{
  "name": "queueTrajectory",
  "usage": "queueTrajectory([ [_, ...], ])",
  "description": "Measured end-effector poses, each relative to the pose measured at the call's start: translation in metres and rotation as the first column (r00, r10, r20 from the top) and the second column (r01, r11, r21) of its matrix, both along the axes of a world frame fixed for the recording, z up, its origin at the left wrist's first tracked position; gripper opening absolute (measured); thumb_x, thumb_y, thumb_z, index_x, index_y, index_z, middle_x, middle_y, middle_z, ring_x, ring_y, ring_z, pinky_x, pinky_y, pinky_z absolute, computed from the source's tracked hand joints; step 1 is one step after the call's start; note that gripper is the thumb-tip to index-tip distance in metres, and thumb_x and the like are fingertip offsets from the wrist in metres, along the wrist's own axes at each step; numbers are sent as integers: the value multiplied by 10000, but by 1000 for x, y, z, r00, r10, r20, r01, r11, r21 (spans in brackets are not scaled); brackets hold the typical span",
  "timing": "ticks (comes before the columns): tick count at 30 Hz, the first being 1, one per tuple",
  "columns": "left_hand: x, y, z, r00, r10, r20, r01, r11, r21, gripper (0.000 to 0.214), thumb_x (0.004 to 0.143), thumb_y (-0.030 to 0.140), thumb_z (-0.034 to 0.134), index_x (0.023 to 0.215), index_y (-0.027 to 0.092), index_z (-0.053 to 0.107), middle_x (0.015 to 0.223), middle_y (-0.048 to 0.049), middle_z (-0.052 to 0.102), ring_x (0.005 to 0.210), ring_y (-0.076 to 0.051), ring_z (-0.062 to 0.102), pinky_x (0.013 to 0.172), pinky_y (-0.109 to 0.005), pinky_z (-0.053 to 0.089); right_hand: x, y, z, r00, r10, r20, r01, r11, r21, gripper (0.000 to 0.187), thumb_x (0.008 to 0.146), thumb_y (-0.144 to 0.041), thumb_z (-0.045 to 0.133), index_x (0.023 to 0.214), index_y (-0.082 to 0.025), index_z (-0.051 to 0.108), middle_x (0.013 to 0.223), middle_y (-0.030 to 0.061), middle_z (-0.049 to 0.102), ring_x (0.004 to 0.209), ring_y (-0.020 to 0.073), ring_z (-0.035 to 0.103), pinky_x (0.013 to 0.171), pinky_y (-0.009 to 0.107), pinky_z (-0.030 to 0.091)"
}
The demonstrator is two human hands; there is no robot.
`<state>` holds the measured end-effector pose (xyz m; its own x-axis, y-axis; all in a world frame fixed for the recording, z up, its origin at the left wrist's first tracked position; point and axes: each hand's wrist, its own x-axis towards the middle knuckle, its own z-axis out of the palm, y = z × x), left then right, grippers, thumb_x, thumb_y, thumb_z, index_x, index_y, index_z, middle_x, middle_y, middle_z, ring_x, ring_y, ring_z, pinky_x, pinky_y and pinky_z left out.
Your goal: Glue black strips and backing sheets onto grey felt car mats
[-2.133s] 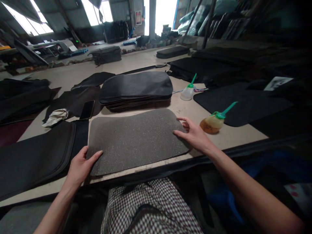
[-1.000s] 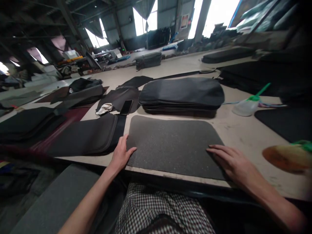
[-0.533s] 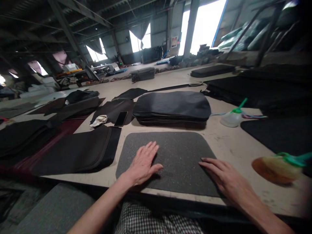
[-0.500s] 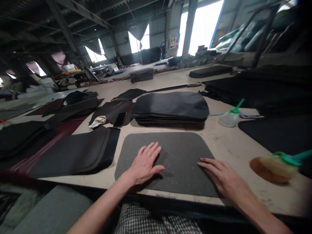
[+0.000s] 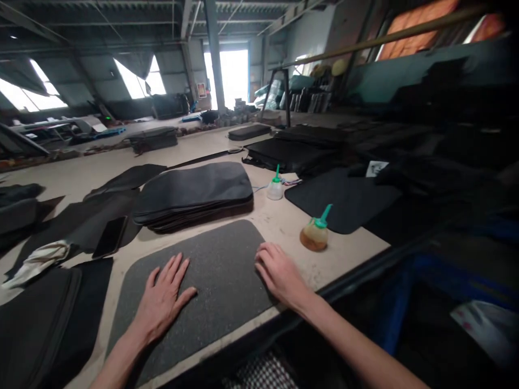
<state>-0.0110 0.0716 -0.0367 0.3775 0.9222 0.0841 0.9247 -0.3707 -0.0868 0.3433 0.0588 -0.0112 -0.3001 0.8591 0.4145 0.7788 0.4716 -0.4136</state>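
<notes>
A dark grey mat (image 5: 219, 281) with rounded corners lies flat on the table in front of me. My left hand (image 5: 164, 297) rests palm down on its left part, fingers spread and thumb out, holding nothing. At the mat's right edge is my right hand (image 5: 279, 273), its fingers loosely bent and touching the rim; nothing shows in its grasp. Behind the mat stands a stack of black rounded mats (image 5: 194, 192). Right of the mat are a squeeze bottle with brown liquid (image 5: 314, 236) and a green spout, and a pale squeeze bottle (image 5: 274, 189) further back.
A phone (image 5: 110, 236) and a crumpled white cloth (image 5: 40, 262) lie to the left. More black pieces (image 5: 32, 329) are stacked at the lower left. A black sheet (image 5: 340, 197) covers the table (image 5: 279, 221) on the right. The table's dark front edge (image 5: 344, 281) runs close by.
My view has swung to the right, so things appear further left. My right hand's fingers are more bent at the mat's edge. The left hand still lies flat on the mat.
</notes>
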Motion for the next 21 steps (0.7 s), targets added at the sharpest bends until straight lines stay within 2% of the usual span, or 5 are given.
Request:
queueTrajectory([
  [5,-3,3,-5,1000,-10,-17,10,1000,21,681,1014,569,344,1607,239,280,1684,-96,229,1547,-267,240,1227,-500,174,-49,-23,9,932,347,105,-342,938,-62,597,1010,-550,520,1438,-134,504,1537,142,473,1455,280,357,1203,475,285],
  [8,-6,5,-9,1000,-10,-22,10,1000,14,680,1008,547,354,1605,229,288,1682,-102,237,1546,-271,240,1225,-499,177,-59,-30,3,919,375,120,-358,923,-143,825,974,-713,428,1536,-109,404,1598,150,389,1513,265,271,1254,482,153],
  [15,-8,5,-13,1000,-4,-21,4,1000,3,710,1000,566,316,1615,219,252,1699,-83,179,1566,-263,175,1233,-500,146,26,-45,-17,968,-116,224,137,987,-80,668,996,-606,491,1467,-132,497,1578,182,410,1485,316,333,1215,557,207],
  [18,-7,5,-13,1000,-9,-6,9,1000,-2,719,993,566,311,1616,212,251,1699,-82,181,1570,-258,157,1238,-497,129,80,-50,-22,909,-404,99,404,914,22,397,1021,-429,477,1267,-142,600,1421,204,556,1351,334,493,1119,544,371],
  [21,-6,3,-12,1000,-5,7,5,1000,-6,722,985,564,298,1613,211,260,1699,-77,179,1572,-256,150,1241,-499,124,119,-38,-25,809,-563,-168,575,818,24,414,946,-437,565,1251,-159,539,1292,189,579,1211,313,582,1034,485,475],
])
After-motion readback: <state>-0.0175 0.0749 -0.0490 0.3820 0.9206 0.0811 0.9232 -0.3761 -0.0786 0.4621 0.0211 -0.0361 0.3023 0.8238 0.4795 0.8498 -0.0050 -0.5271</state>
